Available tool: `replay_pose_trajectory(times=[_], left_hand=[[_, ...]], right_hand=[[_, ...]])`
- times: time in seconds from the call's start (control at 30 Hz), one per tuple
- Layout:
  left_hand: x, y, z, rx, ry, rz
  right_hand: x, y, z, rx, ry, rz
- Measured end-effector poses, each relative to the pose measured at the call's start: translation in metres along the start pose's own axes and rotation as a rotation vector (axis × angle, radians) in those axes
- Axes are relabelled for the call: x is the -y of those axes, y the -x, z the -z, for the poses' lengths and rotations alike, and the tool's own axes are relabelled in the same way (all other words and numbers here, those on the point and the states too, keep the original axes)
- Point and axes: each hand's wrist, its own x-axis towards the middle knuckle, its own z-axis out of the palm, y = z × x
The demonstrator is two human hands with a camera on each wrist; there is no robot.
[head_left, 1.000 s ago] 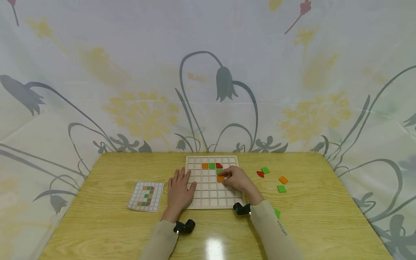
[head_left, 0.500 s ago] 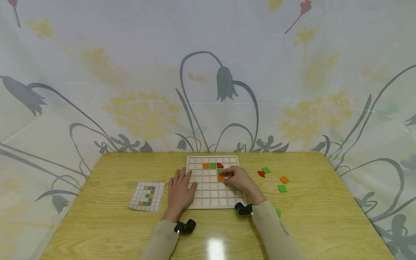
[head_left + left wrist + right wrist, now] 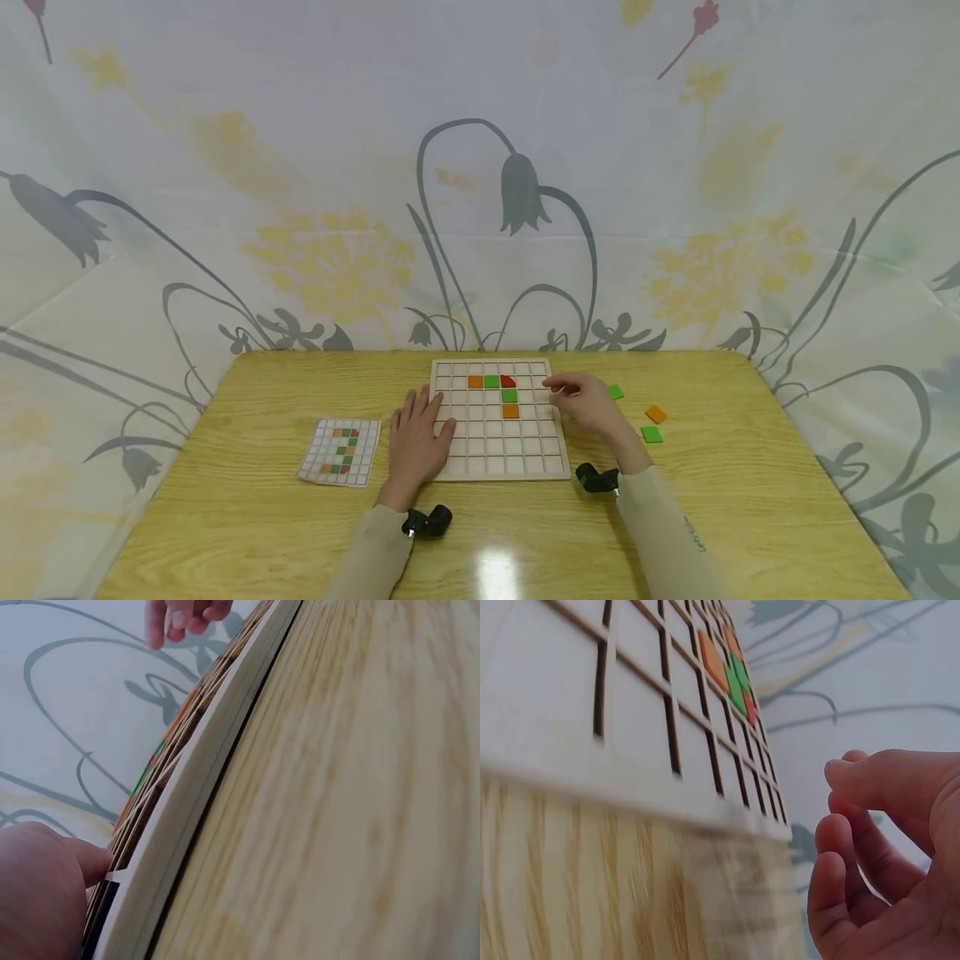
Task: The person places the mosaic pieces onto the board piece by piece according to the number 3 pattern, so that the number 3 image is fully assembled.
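Since a moment ago the right hand (image 3: 588,402) has drawn off the orange tile (image 3: 510,411) and now hovers at the right edge of the grid board (image 3: 495,467), its fingers (image 3: 855,847) loosely curled and holding nothing; that orange tile lies in its cell, directly below a green tile (image 3: 509,396), which sits under the red quarter-round tile (image 3: 507,382); in the same row as the red piece stand another green tile (image 3: 491,382) and another orange tile (image 3: 475,382); the left hand (image 3: 415,437) has stayed where it was, flat with straight fingers on the board's left edge and the bench (image 3: 247,517); a pattern card (image 3: 339,452) lies left of it; loose tiles rest on the bench just beyond the right hand: a green one (image 3: 615,392), an orange one (image 3: 656,414), a second green one (image 3: 651,434).
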Motion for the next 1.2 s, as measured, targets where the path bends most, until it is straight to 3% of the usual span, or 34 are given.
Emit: replay_pose_trajectory(times=[0.3,0.6,0.87,1.2], left_hand=[[0.0,0.0,0.001,0.007,-0.009,0.004],[-0.003,0.001,0.003,-0.006,-0.001,-0.006],[-0.002,-0.001,0.003,-0.005,-0.006,-0.002],[0.001,0.0,0.002,-0.004,0.007,-0.004]], right_hand=[[-0.019,0.021,0.044,-0.126,0.032,-0.055],[-0.035,0.047,0.086,-0.153,0.087,-0.128],[-0.046,0.061,0.104,-0.203,0.23,-0.14],[-0.062,0.078,0.113,-0.165,0.273,-0.142]])
